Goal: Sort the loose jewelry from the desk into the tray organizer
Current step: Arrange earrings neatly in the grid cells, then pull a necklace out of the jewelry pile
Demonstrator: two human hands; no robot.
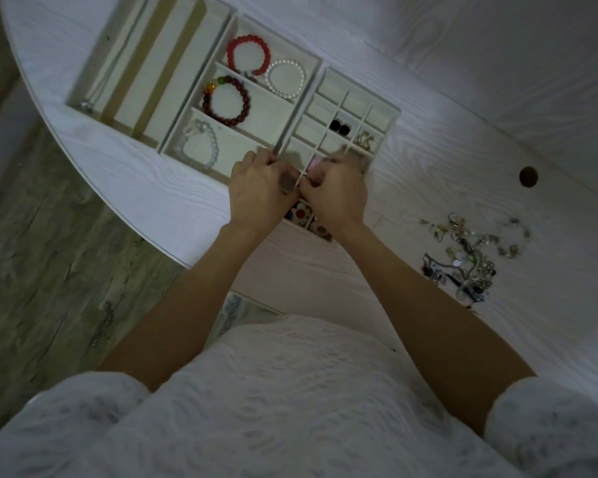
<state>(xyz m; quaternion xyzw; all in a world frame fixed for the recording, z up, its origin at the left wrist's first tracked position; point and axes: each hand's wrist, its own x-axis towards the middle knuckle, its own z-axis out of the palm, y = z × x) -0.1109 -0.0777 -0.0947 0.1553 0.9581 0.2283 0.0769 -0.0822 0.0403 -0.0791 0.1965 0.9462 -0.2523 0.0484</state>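
Your left hand (261,189) and right hand (335,191) meet at the centre of the frame, over the near cells of the small-grid tray organizer (377,108). Both have their fingers curled toward each other, seemingly pinching something tiny between them, though you cannot make out what. The pile of loose jewelry (470,257) lies on the white desk (463,98) at right, well apart from your hands. In the upper middle, bracelets sit in the tray's wider compartments: a red one (248,55), a pearl one (286,79).

Round cable hole (528,176) in desktop; grey wood-look floor (49,253) at left.
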